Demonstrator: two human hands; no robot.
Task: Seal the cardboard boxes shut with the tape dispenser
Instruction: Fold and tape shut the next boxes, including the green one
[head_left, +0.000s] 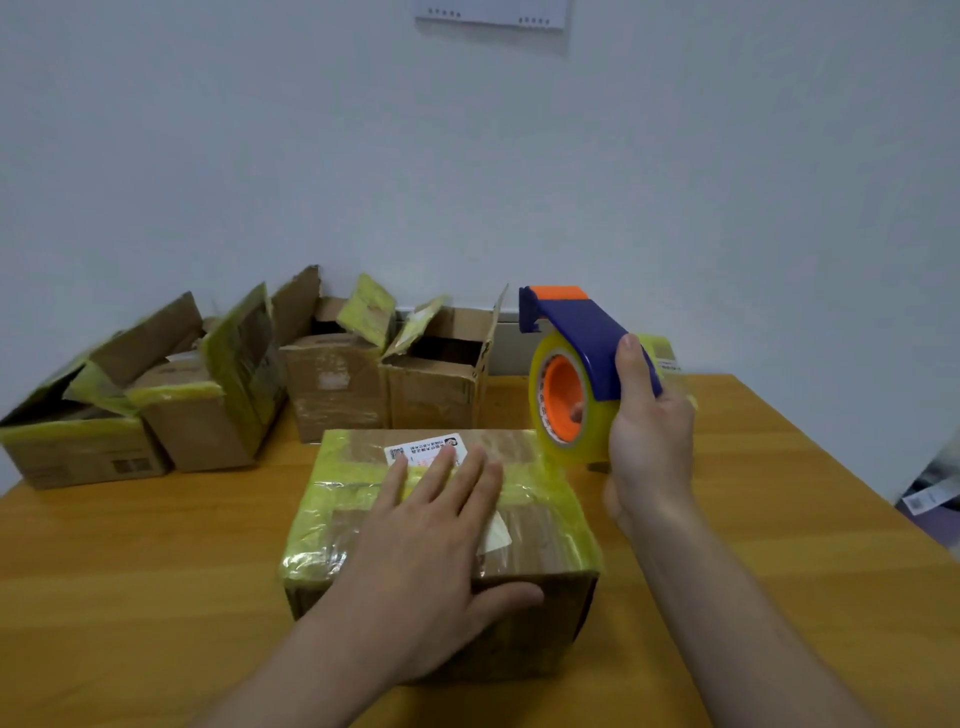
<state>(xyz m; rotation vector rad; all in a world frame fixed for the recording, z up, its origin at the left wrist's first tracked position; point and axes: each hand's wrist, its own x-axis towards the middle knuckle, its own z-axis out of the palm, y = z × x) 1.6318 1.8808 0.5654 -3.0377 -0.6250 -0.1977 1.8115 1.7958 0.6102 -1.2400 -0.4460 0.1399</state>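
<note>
Left hand (431, 551) lies flat, fingers spread, on closed yellow-taped brown cardboard box (524, 540); right hand (649, 431) grips blue-and-orange tape dispenser (571, 374) aloft. Advice: press flaps level, start tape over far edge, pull straight along seam.

— What can't you read?
— Print on the label (415, 447): too small, and my left hand (431, 545) covers its near edge. A box (665, 358) sits mostly hidden behind my right hand (649, 436) and the tape dispenser (576, 338).
— Edges?
— The wall sheet (491, 13) is cut off on top.

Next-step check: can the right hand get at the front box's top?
Probably yes: right hand grips the tape dispenser beside the far right corner of the front box, nothing between; left hand covers the middle.
</note>
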